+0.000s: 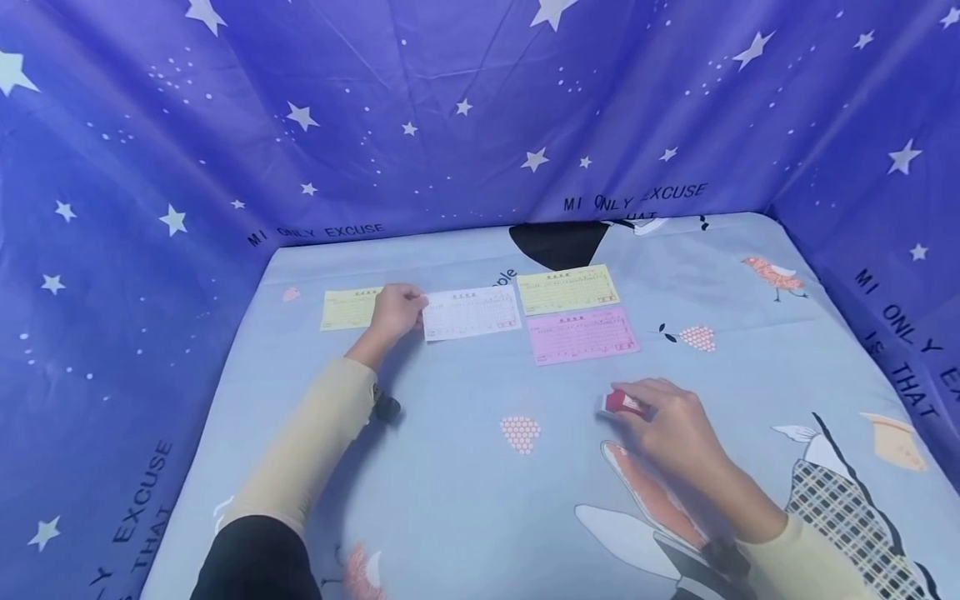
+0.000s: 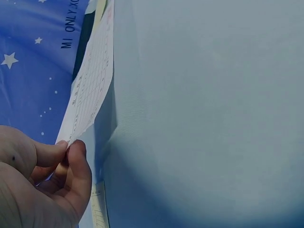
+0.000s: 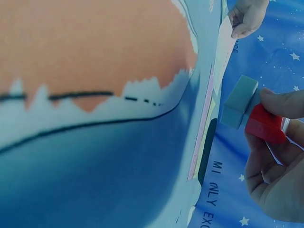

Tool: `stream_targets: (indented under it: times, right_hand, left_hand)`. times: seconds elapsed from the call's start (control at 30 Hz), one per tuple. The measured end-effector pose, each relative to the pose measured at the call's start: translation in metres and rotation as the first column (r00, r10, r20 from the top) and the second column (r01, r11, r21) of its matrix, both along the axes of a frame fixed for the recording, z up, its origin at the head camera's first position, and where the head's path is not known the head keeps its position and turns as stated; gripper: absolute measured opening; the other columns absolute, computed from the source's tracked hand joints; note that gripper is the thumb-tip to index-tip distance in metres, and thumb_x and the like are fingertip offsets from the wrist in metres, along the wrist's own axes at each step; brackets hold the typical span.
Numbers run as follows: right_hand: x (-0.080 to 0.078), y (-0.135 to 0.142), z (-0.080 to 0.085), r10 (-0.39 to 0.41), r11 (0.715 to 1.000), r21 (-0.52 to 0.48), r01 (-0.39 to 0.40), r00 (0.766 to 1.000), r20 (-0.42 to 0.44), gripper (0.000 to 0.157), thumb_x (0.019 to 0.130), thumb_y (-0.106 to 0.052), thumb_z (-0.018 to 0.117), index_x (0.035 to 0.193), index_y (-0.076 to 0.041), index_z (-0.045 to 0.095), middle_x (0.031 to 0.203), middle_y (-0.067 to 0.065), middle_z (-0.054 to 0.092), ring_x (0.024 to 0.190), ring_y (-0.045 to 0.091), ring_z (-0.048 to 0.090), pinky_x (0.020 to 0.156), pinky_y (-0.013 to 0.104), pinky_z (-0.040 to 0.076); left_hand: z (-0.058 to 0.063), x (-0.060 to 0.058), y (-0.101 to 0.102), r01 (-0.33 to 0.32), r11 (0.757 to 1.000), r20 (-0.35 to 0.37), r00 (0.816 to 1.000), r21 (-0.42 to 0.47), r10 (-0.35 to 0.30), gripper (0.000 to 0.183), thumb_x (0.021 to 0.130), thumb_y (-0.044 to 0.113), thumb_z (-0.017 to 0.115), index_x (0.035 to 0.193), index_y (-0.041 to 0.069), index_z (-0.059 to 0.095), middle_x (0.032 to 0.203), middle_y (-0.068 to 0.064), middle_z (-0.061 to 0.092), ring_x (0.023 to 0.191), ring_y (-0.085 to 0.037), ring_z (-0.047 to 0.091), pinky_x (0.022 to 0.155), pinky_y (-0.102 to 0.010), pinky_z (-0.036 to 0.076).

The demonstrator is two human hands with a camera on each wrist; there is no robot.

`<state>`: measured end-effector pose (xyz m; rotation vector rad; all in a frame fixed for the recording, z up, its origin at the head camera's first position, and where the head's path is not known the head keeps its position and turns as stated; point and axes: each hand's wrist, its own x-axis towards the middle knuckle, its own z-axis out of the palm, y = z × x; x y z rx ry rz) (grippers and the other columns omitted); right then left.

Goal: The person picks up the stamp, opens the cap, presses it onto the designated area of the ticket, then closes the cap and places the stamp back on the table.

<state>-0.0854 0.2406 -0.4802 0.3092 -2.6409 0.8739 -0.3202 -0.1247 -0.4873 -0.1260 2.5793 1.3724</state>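
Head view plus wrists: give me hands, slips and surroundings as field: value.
left_hand: left hand pinches white slip at its left edge
right_hand: right hand holds red block with pale end
left_slip: left yellow slip, partly hidden by left hand
right_slips: right yellow slip; pink slip nearer the person
surface: printed light-blue cloth
backdrop: blue-purple starred curtain

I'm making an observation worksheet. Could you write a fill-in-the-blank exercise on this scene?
The left hand pinches a printed slip coloured ____.
Counting the one partly hidden by that hand, there are ____ yellow slips.
The hand holding the pale-ended red block is the person's ____ one.
In the head view, the lower slip in the right-hand pair is ____.

Missing words: white; two; right; pink.
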Motion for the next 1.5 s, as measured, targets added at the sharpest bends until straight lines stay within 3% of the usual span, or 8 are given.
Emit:
stream_targets:
  times: [0.3, 0.8, 0.93, 1.03, 1.2, 1.3, 1.4, 1.5]
  right_hand:
    - [-0.001, 0.002, -0.005, 0.007, 1.000, 0.028, -0.006, 1.000, -0.023, 0.037, 0.071, 0.003, 0.084, 0.107, -0.004, 0.077, 0.093, 0.001, 0.075, 0.086, 0.020, 0.069, 0.071, 0.039, 0.056]
    - [0.001, 0.002, -0.007, -0.009, 1.000, 0.025, 0.009, 1.000, 0.008, 0.037, 0.072, 0.001, 0.084, 0.108, -0.004, 0.077, 0.096, 0.004, 0.075, 0.092, 0.027, 0.071, 0.078, 0.047, 0.056]
    - [0.000, 0.004, -0.007, -0.010, 0.999, 0.031, 0.009, 1.000, 0.003, 0.038, 0.071, 0.001, 0.085, 0.108, -0.004, 0.077, 0.096, 0.004, 0.075, 0.093, 0.027, 0.071, 0.078, 0.046, 0.055]
    - [0.001, 0.005, -0.007, -0.018, 0.999, 0.038, 0.018, 1.000, 0.004, 0.038, 0.072, -0.001, 0.085, 0.109, -0.006, 0.077, 0.096, 0.002, 0.076, 0.093, 0.025, 0.071, 0.080, 0.041, 0.055]
    - [0.003, 0.005, -0.005, -0.047, 0.999, 0.009, 0.047, 0.999, -0.002, 0.038, 0.071, -0.004, 0.088, 0.107, -0.009, 0.078, 0.096, -0.002, 0.075, 0.090, 0.023, 0.070, 0.082, 0.014, 0.047]
    - [0.002, 0.005, -0.005, -0.030, 1.000, 0.009, 0.030, 0.999, -0.033, 0.039, 0.069, -0.002, 0.088, 0.106, -0.008, 0.078, 0.094, -0.001, 0.075, 0.089, 0.023, 0.070, 0.082, 0.008, 0.043]
    - [-0.001, 0.004, -0.006, -0.006, 1.000, 0.021, 0.008, 0.998, -0.060, 0.040, 0.067, 0.000, 0.088, 0.105, -0.007, 0.078, 0.094, 0.001, 0.076, 0.088, 0.024, 0.070, 0.083, 0.009, 0.043]
    - [-0.004, 0.001, -0.007, 0.001, 1.000, 0.018, 0.000, 0.998, -0.067, 0.040, 0.066, 0.001, 0.088, 0.104, -0.007, 0.078, 0.093, 0.001, 0.076, 0.087, 0.024, 0.070, 0.083, 0.006, 0.041]
  left_hand:
    - [-0.001, -0.010, 0.003, 0.033, 0.996, -0.052, 0.998, -0.084, -0.037, 0.020, 0.101, 0.010, 0.058, 0.112, -0.001, 0.070, 0.096, -0.014, 0.070, 0.076, -0.020, 0.065, 0.063, -0.029, 0.053]
    - [-0.009, -0.019, 0.002, 0.036, 0.993, -0.081, 0.996, -0.112, -0.045, 0.021, 0.100, 0.011, 0.059, 0.110, -0.002, 0.071, 0.099, -0.015, 0.071, 0.078, -0.022, 0.065, 0.067, -0.031, 0.054]
    - [-0.009, -0.022, 0.002, 0.043, 0.987, -0.104, 0.993, -0.157, -0.060, 0.023, 0.101, 0.014, 0.058, 0.114, 0.000, 0.070, 0.106, -0.016, 0.070, 0.089, -0.026, 0.065, 0.075, -0.036, 0.055]
    - [-0.006, -0.025, 0.000, 0.036, 0.981, -0.132, 0.989, -0.192, -0.062, 0.028, 0.102, 0.019, 0.058, 0.122, 0.002, 0.067, 0.116, -0.015, 0.068, 0.100, -0.029, 0.064, 0.083, -0.040, 0.054]
    - [0.006, -0.031, -0.023, -0.024, 0.978, -0.161, 0.987, -0.209, -0.010, 0.033, 0.103, 0.023, 0.056, 0.128, 0.003, 0.063, 0.124, -0.017, 0.065, 0.112, -0.035, 0.061, 0.095, -0.046, 0.050]
    - [0.012, -0.031, -0.049, -0.103, 0.948, -0.166, 0.985, -0.301, 0.054, 0.033, 0.102, 0.020, 0.054, 0.127, 0.002, 0.064, 0.125, -0.019, 0.063, 0.116, -0.038, 0.058, 0.098, -0.049, 0.047]
    - [0.013, -0.028, -0.078, -0.153, 0.874, -0.105, 0.988, -0.461, 0.117, 0.036, 0.100, 0.022, 0.051, 0.126, 0.000, 0.062, 0.125, -0.023, 0.060, 0.115, -0.041, 0.056, 0.095, -0.052, 0.048]
    - [0.011, -0.022, -0.101, -0.136, 0.819, 0.009, 0.985, -0.557, 0.170, 0.039, 0.096, 0.026, 0.051, 0.120, -0.003, 0.060, 0.121, -0.024, 0.056, 0.106, -0.040, 0.056, 0.087, -0.051, 0.051]
